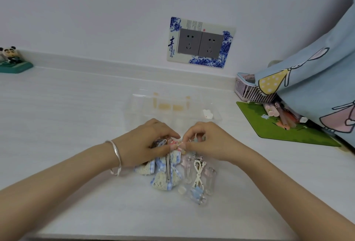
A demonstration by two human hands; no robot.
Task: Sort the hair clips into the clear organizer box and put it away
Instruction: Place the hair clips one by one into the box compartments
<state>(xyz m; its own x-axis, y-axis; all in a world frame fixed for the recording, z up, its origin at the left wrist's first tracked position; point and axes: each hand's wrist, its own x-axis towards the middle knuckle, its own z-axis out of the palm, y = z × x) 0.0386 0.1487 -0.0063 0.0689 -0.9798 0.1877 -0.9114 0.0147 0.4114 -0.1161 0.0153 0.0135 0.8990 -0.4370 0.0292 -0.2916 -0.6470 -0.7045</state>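
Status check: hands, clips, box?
Left hand and right hand both pinch a pink clip. Unsorted clip pile on desk beneath them. Just behind: box, nothing between.

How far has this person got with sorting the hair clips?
Barely started. The clear organizer box seems to hold just one white piece. The left hand and right hand pinch a small pink clip. The pile of clips is left to sort; the box is not put away.

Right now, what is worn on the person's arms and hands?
No sleeves are in view on either forearm. The wrist of the left hand carries a plain silver bangle and a thin pale bracelet; the right hand and its wrist wear nothing visible.
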